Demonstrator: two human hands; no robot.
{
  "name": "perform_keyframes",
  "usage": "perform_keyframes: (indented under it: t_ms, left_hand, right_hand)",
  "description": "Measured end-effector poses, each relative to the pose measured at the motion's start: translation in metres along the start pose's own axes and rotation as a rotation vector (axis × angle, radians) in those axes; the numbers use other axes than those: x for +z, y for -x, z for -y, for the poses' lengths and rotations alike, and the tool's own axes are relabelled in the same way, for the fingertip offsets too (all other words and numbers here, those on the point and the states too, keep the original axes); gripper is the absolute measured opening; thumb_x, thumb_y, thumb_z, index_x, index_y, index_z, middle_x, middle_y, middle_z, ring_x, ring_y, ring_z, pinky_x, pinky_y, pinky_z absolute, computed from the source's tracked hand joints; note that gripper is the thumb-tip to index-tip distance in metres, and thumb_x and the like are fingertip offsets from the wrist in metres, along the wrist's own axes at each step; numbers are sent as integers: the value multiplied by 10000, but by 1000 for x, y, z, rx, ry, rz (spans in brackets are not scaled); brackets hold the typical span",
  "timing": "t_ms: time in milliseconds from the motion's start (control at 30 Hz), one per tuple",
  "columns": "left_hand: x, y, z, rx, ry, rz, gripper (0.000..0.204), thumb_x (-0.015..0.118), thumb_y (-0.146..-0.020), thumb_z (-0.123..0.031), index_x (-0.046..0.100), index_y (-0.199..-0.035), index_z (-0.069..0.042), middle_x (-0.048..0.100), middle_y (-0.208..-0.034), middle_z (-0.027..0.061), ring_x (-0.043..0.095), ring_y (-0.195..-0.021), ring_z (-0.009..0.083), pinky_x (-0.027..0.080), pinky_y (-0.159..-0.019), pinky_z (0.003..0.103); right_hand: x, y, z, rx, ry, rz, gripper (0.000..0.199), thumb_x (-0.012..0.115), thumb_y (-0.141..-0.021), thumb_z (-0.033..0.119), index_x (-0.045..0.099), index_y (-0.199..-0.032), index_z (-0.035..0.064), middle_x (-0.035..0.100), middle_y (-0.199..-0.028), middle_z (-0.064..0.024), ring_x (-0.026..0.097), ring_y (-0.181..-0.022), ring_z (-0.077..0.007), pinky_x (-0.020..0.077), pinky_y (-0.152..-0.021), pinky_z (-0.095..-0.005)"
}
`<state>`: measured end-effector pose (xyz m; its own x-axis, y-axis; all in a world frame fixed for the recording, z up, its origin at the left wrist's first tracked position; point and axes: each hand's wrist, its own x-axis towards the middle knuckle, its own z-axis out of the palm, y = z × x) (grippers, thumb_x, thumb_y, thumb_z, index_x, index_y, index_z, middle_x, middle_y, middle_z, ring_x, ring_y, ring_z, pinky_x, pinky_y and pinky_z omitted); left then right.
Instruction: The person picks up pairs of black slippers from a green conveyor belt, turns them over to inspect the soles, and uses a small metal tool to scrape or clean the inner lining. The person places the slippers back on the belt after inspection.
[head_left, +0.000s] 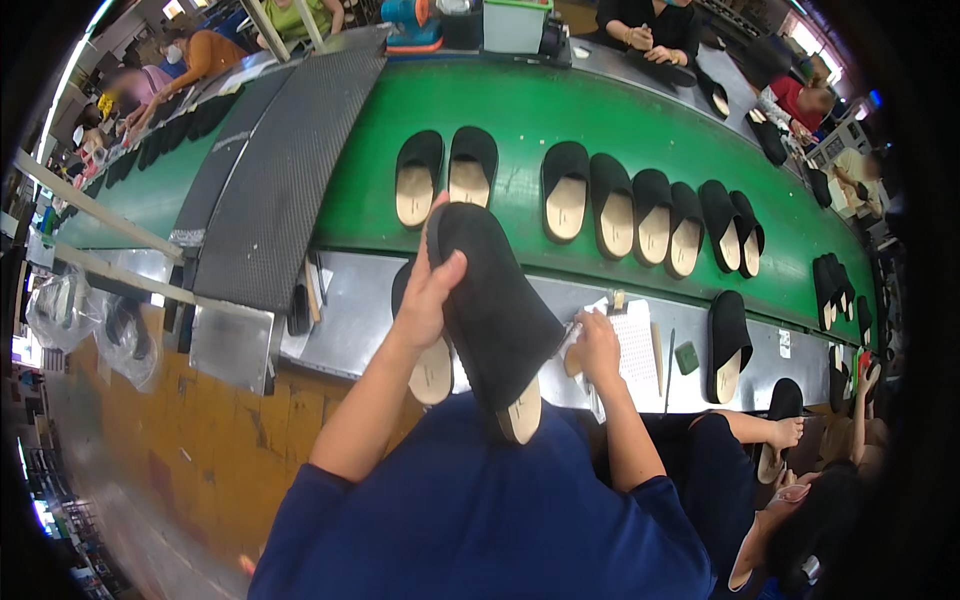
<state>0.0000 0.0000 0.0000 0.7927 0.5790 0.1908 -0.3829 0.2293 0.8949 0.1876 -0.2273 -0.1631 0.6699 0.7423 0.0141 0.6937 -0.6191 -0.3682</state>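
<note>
Black slipper (pixel 495 300), held up over the near edge of the steel tabletop (pixel 350 320), toe pointing away toward the belt, tan heel end down against the blue shirt (pixel 470 510). Left hand (pixel 430 290) wrapped around its left side, thumb pressed on the upper, fingers hidden behind. Right hand (pixel 597 340) lowered to the tabletop just right of the slipper, curled around something pale; exact grip not clear, fingers closed rather than spread. Under the left hand, a second black slipper (pixel 430 365) with tan insole lying on the tabletop, partly hidden by the wrist. Just beside the right hand, a white perforated sheet (pixel 632 345), then a small green block (pixel 686 357) and another single slipper (pixel 728 345) farther right.

Beyond the tabletop, a green conveyor belt (pixel 560 105) curving across the view. On it, a pair of black slippers (pixel 445 175) straight ahead, then a row of six more (pixel 650 210) to the right, all sole-liner up, toes away. More dark slippers (pixel 835 285) toward the right rim. To the left, a grey textured mat (pixel 285 170) sloping over the belt edge. Clear plastic bags (pixel 95 320) hanging at far left above an orange floor (pixel 210 440). At lower right, another person's hand (pixel 787 432) by a slipper. Other workers (pixel 655 30) seated across the belt.
</note>
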Motion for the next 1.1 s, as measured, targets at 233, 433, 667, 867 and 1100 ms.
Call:
perform_keyframes:
  t_ms: [233,433,667,867,1100]
  left_hand:
    - [-1,6,19,-121,180,-88,627,414,-1032,-328,130,-1528,-72,446,-1372,81,430,-1258,160,326,-1069,309]
    - [11,13,22,-93,-75,-94,632,449,-1016,-279,157,-1511,-16,429,-1424,121,427,-1301,208,329,-1082,344]
    - [-24,96,73,22,-1242,-18,609,613,-887,-162,383,-1437,-40,356,-1472,232,335,-1375,372,272,-1120,429]
    - [-108,134,131,-415,-1034,-599,501,631,-884,-246,525,-1322,-28,497,-1284,240,501,-1194,351,398,-1005,399]
    - [-137,121,153,-478,-511,-590,348,510,-969,-217,596,-1188,40,610,-1144,149,623,-991,254,468,-877,330]
  right_hand:
    - [-63,24,80,246,-1147,505,384,560,-964,177,519,-1323,47,560,-1292,-87,480,-1226,-169,429,-969,-336]
    - [-45,24,133,361,-1583,369,439,494,-1002,174,402,-1390,-10,550,-1300,-87,549,-1143,-182,438,-977,-314]
    - [-60,-4,117,351,-1657,-22,379,548,-984,165,465,-1323,18,599,-1203,-74,571,-1090,-160,462,-912,-306]
    - [-80,-1,102,202,-1335,-184,549,607,-887,1,399,-1395,9,557,-1265,-94,517,-1184,-192,391,-1015,-306]
    - [-71,3,101,184,-1439,-78,596,604,-894,1,355,-1436,18,520,-1340,-87,481,-1239,-177,372,-1050,-306]
